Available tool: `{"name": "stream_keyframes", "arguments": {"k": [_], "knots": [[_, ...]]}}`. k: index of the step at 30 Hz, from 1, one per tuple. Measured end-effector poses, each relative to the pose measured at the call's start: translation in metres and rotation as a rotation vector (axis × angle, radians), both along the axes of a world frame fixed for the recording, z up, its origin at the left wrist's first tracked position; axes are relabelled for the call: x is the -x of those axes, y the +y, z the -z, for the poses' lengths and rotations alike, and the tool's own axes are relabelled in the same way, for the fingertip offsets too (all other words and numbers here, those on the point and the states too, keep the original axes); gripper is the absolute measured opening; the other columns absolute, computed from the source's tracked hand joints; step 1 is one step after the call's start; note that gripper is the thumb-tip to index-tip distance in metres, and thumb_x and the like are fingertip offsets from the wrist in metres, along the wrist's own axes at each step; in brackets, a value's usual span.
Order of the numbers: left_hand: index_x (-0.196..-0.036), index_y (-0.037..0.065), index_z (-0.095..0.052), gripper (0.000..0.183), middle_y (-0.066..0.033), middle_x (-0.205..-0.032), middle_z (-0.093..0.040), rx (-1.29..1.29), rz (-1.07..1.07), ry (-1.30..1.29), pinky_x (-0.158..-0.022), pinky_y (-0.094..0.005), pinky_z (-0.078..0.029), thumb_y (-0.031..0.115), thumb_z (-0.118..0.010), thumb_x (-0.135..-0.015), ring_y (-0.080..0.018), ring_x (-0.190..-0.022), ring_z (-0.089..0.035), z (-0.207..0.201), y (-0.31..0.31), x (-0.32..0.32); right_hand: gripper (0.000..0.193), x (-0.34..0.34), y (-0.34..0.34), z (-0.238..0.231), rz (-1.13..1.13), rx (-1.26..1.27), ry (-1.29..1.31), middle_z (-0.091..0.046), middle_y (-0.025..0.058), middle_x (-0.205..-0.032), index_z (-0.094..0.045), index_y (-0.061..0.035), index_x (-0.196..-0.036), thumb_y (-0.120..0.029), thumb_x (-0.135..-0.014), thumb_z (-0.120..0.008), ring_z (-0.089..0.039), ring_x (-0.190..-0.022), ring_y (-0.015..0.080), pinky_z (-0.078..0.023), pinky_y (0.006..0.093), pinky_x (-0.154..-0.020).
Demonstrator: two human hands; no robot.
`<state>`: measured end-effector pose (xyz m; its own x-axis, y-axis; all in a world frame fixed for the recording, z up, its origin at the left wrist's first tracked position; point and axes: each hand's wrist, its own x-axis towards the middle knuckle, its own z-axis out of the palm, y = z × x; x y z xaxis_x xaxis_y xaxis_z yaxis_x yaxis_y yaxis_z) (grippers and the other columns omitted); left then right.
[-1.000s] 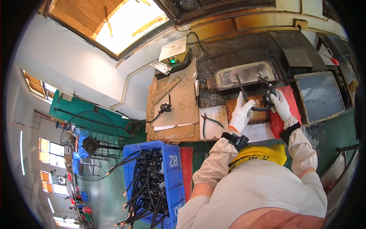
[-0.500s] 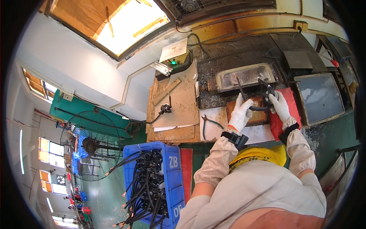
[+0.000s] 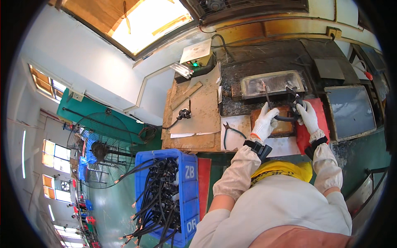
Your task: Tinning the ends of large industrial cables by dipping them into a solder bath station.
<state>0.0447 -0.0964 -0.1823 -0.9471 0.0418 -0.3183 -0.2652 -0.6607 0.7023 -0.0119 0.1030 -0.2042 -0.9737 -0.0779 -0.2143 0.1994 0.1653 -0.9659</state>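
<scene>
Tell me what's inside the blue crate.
Black cables lie heaped in the blue crate, several hanging over its edge, some with copper-coloured ends. The heap hides the crate's bottom, so anything underneath cannot be seen.

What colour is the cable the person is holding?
Black: the cable shows best in the head view, the only one.

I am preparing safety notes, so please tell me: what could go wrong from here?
If the white-gloved left hand slips, the copper-coloured tip of the long black cable could knock the rectangular metal-rimmed tray. The green-handled metal pliers lie near the cream left sleeve, which might brush them. Loose black cables overhang the blue plastic crate and may snag something.
</scene>
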Motion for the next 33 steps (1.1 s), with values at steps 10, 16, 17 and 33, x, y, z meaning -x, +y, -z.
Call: {"name": "stream_keyframes", "arguments": {"k": [10, 16, 17, 33], "knots": [[-0.103, 0.009, -0.049, 0.022, 0.0007, -0.073, -0.052, 0.013, 0.044, -0.008, -0.038, -0.0187, -0.033, 0.014, -0.06, -0.084, -0.0051, -0.045, -0.043, 0.0, -0.001, 0.008, 0.041, 0.0, 0.001, 0.0, 0.003, 0.041, 0.0, -0.057, 0.0033, -0.074, -0.049, -0.0017, -0.117, -0.029, -0.088, -0.057, -0.048, -0.044, 0.0074, -0.04, 0.0213, -0.036], [-0.1, 0.007, -0.049, 0.021, -0.0003, -0.074, -0.053, 0.032, 0.044, -0.012, -0.038, -0.0191, -0.033, 0.014, -0.06, -0.083, -0.0058, -0.043, -0.043, -0.001, -0.002, 0.01, 0.041, -0.001, 0.001, -0.002, 0.008, 0.03, -0.001, -0.058, 0.0032, -0.074, -0.049, -0.0016, -0.117, -0.029, -0.088, -0.057, -0.048, -0.044, 0.0071, -0.04, 0.021, -0.037], [-0.099, 0.007, -0.049, 0.021, -0.0002, -0.074, -0.052, 0.047, 0.046, -0.004, -0.038, -0.0191, -0.033, 0.014, -0.06, -0.083, -0.0058, -0.044, -0.043, -0.001, -0.002, 0.011, 0.041, -0.001, 0.001, -0.003, 0.01, 0.03, -0.001, -0.058, 0.0032, -0.074, -0.049, -0.0016, -0.117, -0.029, -0.088, -0.057, -0.048, -0.044, 0.0071, -0.04, 0.021, -0.037], [-0.109, 0.006, -0.048, 0.028, -0.0008, -0.079, -0.055, 0.011, 0.012, -0.012, -0.039, -0.019, -0.036, 0.012, -0.059, -0.085, -0.0063, -0.045, -0.047, -0.001, -0.005, 0.006, 0.037, 0.0, -0.004, -0.002, -0.014, 0.041, 0.014, -0.057, 0.0022, -0.071, -0.051, -0.0027, -0.114, -0.03, -0.089, -0.056, -0.048, -0.043, 0.0069, -0.038, 0.021, -0.036]]}}
